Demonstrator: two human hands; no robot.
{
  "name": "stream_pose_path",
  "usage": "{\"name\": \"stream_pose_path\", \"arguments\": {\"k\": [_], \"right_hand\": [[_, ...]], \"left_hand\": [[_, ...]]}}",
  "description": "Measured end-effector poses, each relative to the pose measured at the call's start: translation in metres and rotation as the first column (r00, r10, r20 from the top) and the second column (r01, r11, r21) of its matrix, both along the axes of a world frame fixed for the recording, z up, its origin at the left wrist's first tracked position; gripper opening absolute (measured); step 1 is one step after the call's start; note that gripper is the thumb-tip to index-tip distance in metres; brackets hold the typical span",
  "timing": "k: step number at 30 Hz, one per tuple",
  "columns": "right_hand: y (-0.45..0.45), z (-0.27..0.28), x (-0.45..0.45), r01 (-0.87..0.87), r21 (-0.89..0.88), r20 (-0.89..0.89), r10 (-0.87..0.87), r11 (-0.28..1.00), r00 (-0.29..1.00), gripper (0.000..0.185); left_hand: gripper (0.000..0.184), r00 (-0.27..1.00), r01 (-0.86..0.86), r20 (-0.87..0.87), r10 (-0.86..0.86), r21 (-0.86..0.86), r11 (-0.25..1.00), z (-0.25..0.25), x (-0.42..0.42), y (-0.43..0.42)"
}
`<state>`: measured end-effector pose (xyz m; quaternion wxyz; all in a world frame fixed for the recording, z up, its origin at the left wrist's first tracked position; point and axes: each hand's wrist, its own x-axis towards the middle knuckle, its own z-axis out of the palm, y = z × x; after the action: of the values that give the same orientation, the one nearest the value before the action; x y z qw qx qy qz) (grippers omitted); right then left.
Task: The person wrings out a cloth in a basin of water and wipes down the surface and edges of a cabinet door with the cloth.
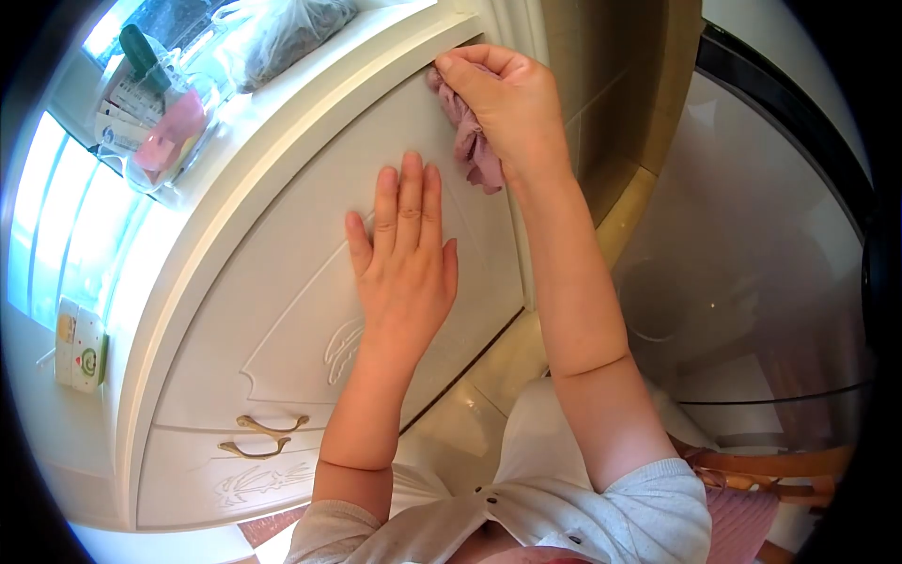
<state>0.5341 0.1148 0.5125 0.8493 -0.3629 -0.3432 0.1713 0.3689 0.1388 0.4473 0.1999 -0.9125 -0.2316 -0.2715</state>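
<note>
A white cabinet front (282, 282) with carved trim fills the middle of the view. My left hand (404, 258) lies flat on its panel, fingers spread and holding nothing. At the panel's upper right corner, just under the counter ledge, my right hand (507, 103) is closed on a crumpled pink cloth (477, 155). The cloth hangs down against the panel from my fingers. Two brass handles (263, 437) sit low on the cabinet, left of my left forearm.
On the counter (188, 221) stand a clear container (155, 122) of small items, a plastic bag (277, 42) and a small box (80, 346). At the right is a large glossy dark-rimmed surface (742, 254), with a wooden chair (770, 465) below it.
</note>
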Motion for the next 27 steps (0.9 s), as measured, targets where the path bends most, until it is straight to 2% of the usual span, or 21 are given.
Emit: {"name": "stream_pose_path", "arguments": {"k": [1, 3, 7, 9, 10, 12, 13, 14, 15, 16, 18, 19, 21, 22, 24, 27], "right_hand": [[-0.002, 0.001, -0.001, 0.0, 0.001, 0.001, 0.0, 1.0, 1.0, 0.015], [-0.007, 0.004, -0.003, 0.039, -0.118, 0.031, -0.036, 0.992, 0.999, 0.014], [0.001, -0.003, 0.0, -0.001, -0.048, -0.002, 0.001, 0.999, 1.0, 0.015], [0.005, -0.01, -0.001, 0.196, -0.007, 0.002, -0.196, 0.98, 0.981, 0.017], [0.004, -0.014, -0.008, 0.197, -0.004, 0.004, -0.197, 0.98, 0.98, 0.017], [-0.003, -0.028, -0.03, 0.384, 0.168, -0.263, -0.334, 0.908, 0.905, 0.016], [-0.001, -0.041, -0.035, 0.383, 0.17, -0.259, -0.334, 0.908, 0.906, 0.016], [0.003, -0.06, -0.038, 0.506, 0.129, 0.044, -0.515, 0.853, 0.856, 0.017], [0.007, -0.073, -0.039, 0.624, 0.129, 0.343, -0.625, 0.77, 0.701, 0.018], [0.01, -0.083, -0.039, 0.628, 0.13, 0.341, -0.629, 0.768, 0.699, 0.018], [0.01, -0.09, -0.037, 0.723, 0.285, 0.52, -0.735, 0.629, 0.434, 0.022], [0.01, -0.088, -0.034, 0.726, 0.284, 0.521, -0.736, 0.627, 0.432, 0.022], [0.013, -0.08, -0.026, 0.678, 0.14, 0.468, -0.651, 0.722, 0.597, 0.025], [0.013, -0.074, -0.021, 0.678, 0.134, 0.469, -0.649, 0.723, 0.599, 0.025], [0.014, -0.067, -0.009, 0.779, 0.334, 0.564, -0.775, 0.53, 0.286, 0.025], [0.013, -0.098, -0.022, 0.753, 0.384, 0.576, -0.776, 0.535, 0.257, 0.021]], "left_hand": [[0.078, 1.0, 0.005, 0.001, -0.005, -0.003, 1.0, 0.0, 0.0, 0.0], [0.078, 1.0, 0.007, 0.005, -0.007, 0.004, 1.0, -0.001, 0.0, 0.0], [0.078, 1.0, 0.009, 0.015, -0.009, -0.005, 1.0, 0.0, 0.0, -0.001], [0.078, 1.0, 0.008, 0.007, -0.008, -0.005, 1.0, 0.0, 0.0, 0.0], [0.078, 1.0, 0.009, 0.004, -0.009, -0.002, 1.0, 0.001, 0.0, 0.0], [0.079, 1.0, 0.013, 0.005, -0.013, -0.01, 1.0, 0.002, 0.0, -0.001], [0.079, 1.0, 0.015, 0.003, -0.015, -0.018, 1.0, 0.002, 0.0, -0.001], [0.079, 1.0, 0.015, 0.006, -0.015, -0.018, 1.0, 0.002, 0.0, -0.001], [0.077, 1.0, 0.005, 0.01, -0.005, 0.022, 1.0, 0.0, 0.0, 0.001], [0.075, 1.0, -0.002, 0.013, 0.001, 0.062, 0.998, 0.0, 0.0, 0.001], [0.078, 0.999, 0.028, 0.023, -0.028, 0.016, 0.999, 0.0, -0.001, 0.002], [0.081, 0.998, 0.053, 0.033, -0.052, -0.031, 0.998, 0.0, -0.001, 0.001], [0.081, 0.998, 0.058, 0.03, -0.056, -0.048, 0.997, 0.003, -0.001, -0.001], [0.081, 0.998, 0.058, 0.026, -0.056, -0.066, 0.996, 0.004, -0.002, -0.002], [0.081, 0.997, 0.067, 0.029, -0.064, -0.082, 0.994, 0.004, -0.003, -0.003], [0.08, 0.997, 0.079, 0.033, -0.076, -0.077, 0.994, 0.004, -0.003, -0.001]]}}
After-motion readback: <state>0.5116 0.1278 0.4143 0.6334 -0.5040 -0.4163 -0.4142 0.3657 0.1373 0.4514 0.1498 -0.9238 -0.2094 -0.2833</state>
